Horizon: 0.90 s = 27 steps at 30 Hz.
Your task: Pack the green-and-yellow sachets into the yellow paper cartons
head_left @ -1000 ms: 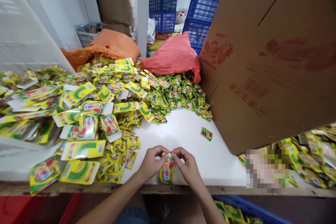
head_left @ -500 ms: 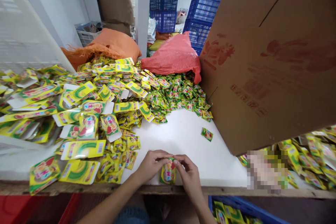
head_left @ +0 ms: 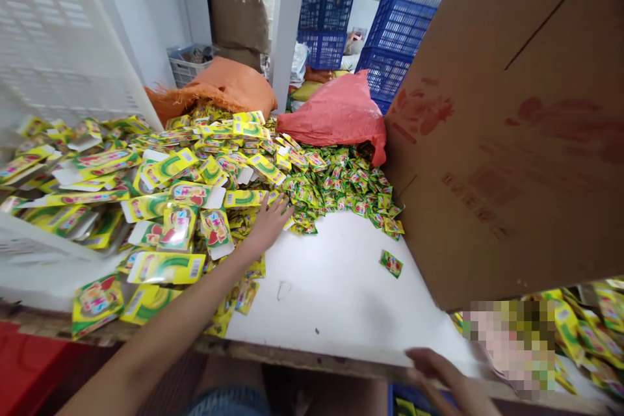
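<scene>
Left hand (head_left: 269,224) — fingers spread apart, yellow carton (head_left: 244,199) just beside them, green packets (head_left: 336,182) near on the right

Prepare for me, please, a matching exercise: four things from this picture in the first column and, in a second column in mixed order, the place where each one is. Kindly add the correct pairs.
Column one
1. left hand
2. right hand
3. red sack
4. single green packet

Column two
A. at the front edge of the table, low in the view
B. alone on the white tabletop, to the left of the cardboard box
C. at the yellow cartons, fingers spread
D. behind the heap of green packets

Correct pairs: 1-C, 2-A, 3-D, 4-B
</scene>
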Each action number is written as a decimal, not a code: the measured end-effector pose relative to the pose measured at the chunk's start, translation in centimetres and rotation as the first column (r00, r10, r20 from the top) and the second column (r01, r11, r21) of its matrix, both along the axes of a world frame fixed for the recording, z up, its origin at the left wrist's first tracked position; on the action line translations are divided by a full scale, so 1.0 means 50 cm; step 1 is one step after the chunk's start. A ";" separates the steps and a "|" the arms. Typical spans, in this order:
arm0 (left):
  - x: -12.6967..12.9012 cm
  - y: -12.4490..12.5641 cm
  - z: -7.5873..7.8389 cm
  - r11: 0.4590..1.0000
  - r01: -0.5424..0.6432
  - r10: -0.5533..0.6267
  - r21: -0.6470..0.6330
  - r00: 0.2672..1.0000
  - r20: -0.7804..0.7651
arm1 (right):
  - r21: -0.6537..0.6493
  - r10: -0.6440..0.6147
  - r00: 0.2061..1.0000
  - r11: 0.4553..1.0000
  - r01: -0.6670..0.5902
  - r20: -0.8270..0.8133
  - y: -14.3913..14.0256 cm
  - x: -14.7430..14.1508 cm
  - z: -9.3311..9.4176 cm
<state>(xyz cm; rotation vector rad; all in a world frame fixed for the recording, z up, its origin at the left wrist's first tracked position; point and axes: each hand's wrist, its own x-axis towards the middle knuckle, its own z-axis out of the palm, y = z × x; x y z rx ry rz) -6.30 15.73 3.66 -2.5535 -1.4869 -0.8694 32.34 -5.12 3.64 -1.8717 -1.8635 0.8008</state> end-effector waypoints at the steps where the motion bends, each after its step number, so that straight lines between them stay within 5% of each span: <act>1: -0.002 0.017 0.002 1.000 0.008 -0.008 -0.008 1.000 0.000 | 0.013 0.026 0.998 1.000 -0.025 -0.060 0.018 -0.052 -0.007; 4: 0.000 0.025 0.003 1.000 0.027 -0.026 -0.003 0.998 0.057 | 0.145 0.123 0.960 0.986 -0.088 -0.250 0.093 -0.199 -0.020; 6: 0.006 0.000 -0.002 0.999 -0.040 0.035 0.013 0.962 0.272 | 0.268 0.154 0.950 0.960 -0.079 -0.271 0.156 -0.270 -0.026; 9: 0.017 -0.051 -0.018 0.984 -0.133 0.179 -0.121 0.682 0.709 | 0.446 0.218 0.964 0.886 -0.130 -0.153 0.263 -0.348 -0.033; 11: 0.025 -0.077 -0.031 0.970 -0.085 0.239 -0.228 0.511 0.826 | 0.484 0.243 0.964 0.860 -0.164 -0.106 0.331 -0.391 -0.039; 15: 0.033 -0.092 -0.051 0.956 -0.019 0.272 -0.294 0.442 0.855 | 0.488 0.241 0.968 0.854 -0.178 -0.069 0.414 -0.448 -0.054; 18: 0.028 -0.085 -0.054 0.947 -0.002 0.294 -0.323 0.419 0.859 | 0.474 0.259 0.965 0.856 -0.206 -0.048 0.405 -0.450 -0.067; 23: 0.022 -0.078 -0.046 0.936 0.054 0.301 -0.348 0.388 0.871 | 0.398 0.310 0.950 0.876 -0.273 -0.032 0.306 -0.390 -0.081; 27: 0.027 -0.082 -0.042 0.916 0.184 0.274 -0.357 0.363 0.891 | 0.308 0.230 0.973 0.926 -0.221 0.005 0.259 -0.342 -0.077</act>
